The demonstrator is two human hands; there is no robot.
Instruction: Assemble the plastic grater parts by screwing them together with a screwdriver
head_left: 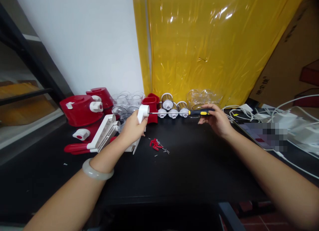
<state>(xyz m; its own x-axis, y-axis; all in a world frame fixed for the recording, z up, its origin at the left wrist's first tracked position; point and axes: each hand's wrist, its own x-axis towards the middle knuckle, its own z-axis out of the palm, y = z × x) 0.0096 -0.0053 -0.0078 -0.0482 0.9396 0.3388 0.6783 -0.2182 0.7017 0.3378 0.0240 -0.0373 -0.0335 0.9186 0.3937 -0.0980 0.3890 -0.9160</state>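
A smooth, round-mouthed white plastic part (144, 112) is gripped by the left hand (133, 127), while at its three o'clock the right hand (219, 120) pinches a black-and-yellow-handled, thin-shafted metal screwdriver (195, 113).

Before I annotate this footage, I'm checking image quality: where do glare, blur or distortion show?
Head view: glare on the yellow plastic curtain; head view: wide-angle distortion, the black shelf post slanting; head view: the tablet partly hidden by a pixelated patch; head view: screws slightly soft, screwdriver fairly clear.
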